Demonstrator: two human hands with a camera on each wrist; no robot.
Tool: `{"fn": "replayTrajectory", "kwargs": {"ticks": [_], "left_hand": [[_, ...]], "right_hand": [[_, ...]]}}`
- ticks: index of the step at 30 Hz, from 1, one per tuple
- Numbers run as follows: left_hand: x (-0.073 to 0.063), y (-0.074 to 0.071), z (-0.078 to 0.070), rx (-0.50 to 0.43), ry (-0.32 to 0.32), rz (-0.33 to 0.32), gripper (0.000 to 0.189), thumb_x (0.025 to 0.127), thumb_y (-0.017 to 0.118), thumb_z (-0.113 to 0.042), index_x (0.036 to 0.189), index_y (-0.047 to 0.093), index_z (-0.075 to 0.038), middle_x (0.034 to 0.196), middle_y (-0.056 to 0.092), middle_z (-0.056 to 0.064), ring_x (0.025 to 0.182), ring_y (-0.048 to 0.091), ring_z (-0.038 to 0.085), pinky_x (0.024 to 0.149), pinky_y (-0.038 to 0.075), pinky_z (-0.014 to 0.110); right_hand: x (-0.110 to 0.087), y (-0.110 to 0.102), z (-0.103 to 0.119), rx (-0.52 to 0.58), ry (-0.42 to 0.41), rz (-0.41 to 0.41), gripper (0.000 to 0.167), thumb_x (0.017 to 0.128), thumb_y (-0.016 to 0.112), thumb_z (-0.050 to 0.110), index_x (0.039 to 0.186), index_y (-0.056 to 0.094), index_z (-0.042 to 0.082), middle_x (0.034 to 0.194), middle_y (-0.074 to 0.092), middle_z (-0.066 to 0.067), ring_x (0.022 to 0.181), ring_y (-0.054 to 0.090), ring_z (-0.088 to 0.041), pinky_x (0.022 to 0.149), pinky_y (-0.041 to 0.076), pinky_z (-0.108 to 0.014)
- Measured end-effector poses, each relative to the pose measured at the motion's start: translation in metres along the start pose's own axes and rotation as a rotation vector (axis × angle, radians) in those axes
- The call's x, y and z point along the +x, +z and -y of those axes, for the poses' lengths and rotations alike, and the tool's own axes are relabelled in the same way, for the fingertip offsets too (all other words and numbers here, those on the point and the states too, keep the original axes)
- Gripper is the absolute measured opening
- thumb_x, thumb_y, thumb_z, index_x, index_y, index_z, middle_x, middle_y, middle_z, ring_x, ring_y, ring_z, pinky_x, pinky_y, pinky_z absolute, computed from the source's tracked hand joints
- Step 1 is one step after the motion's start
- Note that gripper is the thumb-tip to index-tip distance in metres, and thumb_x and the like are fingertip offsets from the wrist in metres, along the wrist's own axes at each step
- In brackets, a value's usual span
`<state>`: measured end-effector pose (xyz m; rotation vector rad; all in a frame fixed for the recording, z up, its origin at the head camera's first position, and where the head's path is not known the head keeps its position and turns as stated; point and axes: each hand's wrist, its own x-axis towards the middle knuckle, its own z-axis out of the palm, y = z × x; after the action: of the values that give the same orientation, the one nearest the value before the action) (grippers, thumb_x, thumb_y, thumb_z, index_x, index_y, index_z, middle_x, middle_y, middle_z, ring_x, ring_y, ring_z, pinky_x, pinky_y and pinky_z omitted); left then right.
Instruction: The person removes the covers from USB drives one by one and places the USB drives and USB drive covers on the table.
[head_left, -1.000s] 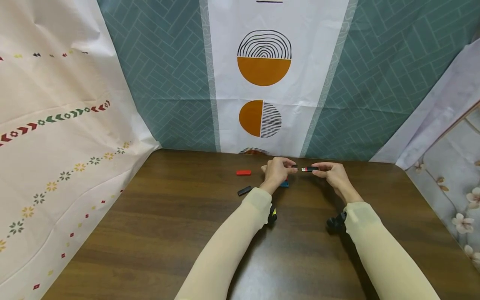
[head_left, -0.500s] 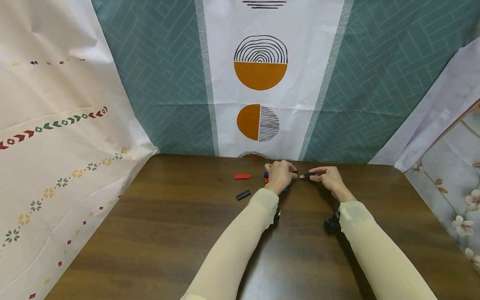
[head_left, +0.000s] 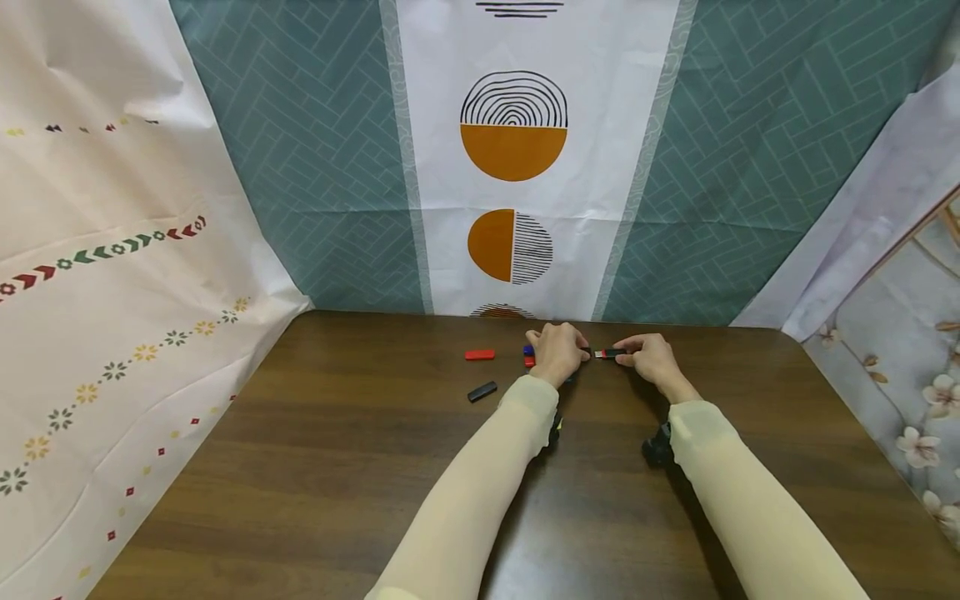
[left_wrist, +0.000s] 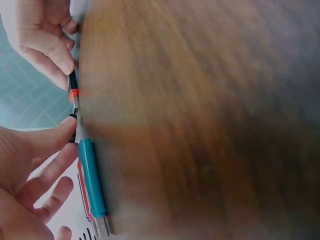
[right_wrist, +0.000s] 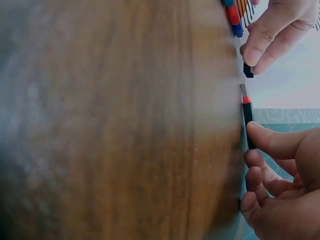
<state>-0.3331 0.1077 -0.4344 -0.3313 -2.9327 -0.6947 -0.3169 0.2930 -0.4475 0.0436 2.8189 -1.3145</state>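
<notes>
In the head view, the left hand [head_left: 557, 352] is right of centre, finger and thumb pinching a small black cap [head_left: 586, 353]. To its right, the right hand [head_left: 651, 362] pinches the black end of a USB stick [head_left: 615, 354], whose red band and metal plug point left at the cap; plug and cap are near each other but apart. A blue piece [head_left: 528, 351] and a red piece [head_left: 529, 362] show at the left hand's left edge. Farther left lie a red stick [head_left: 480, 355] and, below it, a black stick [head_left: 482, 391], tilted, on the brown table [head_left: 337, 467].

In the left wrist view, the right hand is at upper left, holding the USB stick with its plug downward. The left hand is at lower left, thumb and finger narrow on the cap, its other fingers spread. Just right of them stands a teal stick [left_wrist: 92, 177], metal end at the bottom.

In the right wrist view, the right hand at lower right pinches the USB stick, plug upward, other fingers curled. The left hand holds the cap at upper right, a gap showing between cap and plug.
</notes>
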Motion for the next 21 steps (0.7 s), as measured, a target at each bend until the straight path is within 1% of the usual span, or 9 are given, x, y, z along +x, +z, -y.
{"fn": "replayTrajectory", "kwargs": {"ticks": [2,6,15,21], "left_hand": [[-0.0002,-0.0001,-0.0007,0.015,-0.003,-0.001,0.009,0.089,0.084,-0.032,0.095,0.085,-0.025,0.102,0.078,-0.010,0.108,0.061,0.018,0.095,0.030,0.046],[-0.0002,0.0004,-0.0015,0.034,-0.003,-0.002,0.008,0.089,0.085,-0.031,0.095,0.085,-0.025,0.104,0.078,-0.010,0.110,0.061,0.019,0.097,0.029,0.047],[0.0010,0.0025,-0.0023,0.053,-0.005,0.015,0.011,0.090,0.084,-0.033,0.098,0.084,-0.025,0.106,0.077,-0.009,0.111,0.061,0.019,0.099,0.028,0.048],[0.0022,0.0018,-0.0020,0.043,-0.009,0.023,0.014,0.090,0.083,-0.034,0.102,0.085,-0.026,0.108,0.077,-0.009,0.110,0.061,0.019,0.096,0.029,0.047]], "right_hand": [[0.0011,0.0000,0.0003,-0.027,-0.005,0.001,0.031,0.099,0.070,0.007,0.127,0.070,-0.006,0.121,0.063,-0.028,0.105,0.054,-0.038,0.087,0.045,-0.046],[0.0023,0.0003,-0.0004,-0.055,-0.010,0.002,0.030,0.099,0.071,0.007,0.126,0.071,-0.006,0.119,0.065,-0.026,0.105,0.056,-0.037,0.086,0.046,-0.044],[0.0018,0.0014,0.0009,-0.040,-0.014,0.009,0.030,0.099,0.070,0.007,0.126,0.070,-0.007,0.114,0.065,-0.023,0.099,0.054,-0.034,0.082,0.045,-0.042],[0.0010,-0.0009,0.0026,-0.030,-0.018,0.013,0.032,0.099,0.071,0.007,0.127,0.069,-0.007,0.108,0.063,-0.020,0.094,0.050,-0.031,0.078,0.041,-0.039]]}}
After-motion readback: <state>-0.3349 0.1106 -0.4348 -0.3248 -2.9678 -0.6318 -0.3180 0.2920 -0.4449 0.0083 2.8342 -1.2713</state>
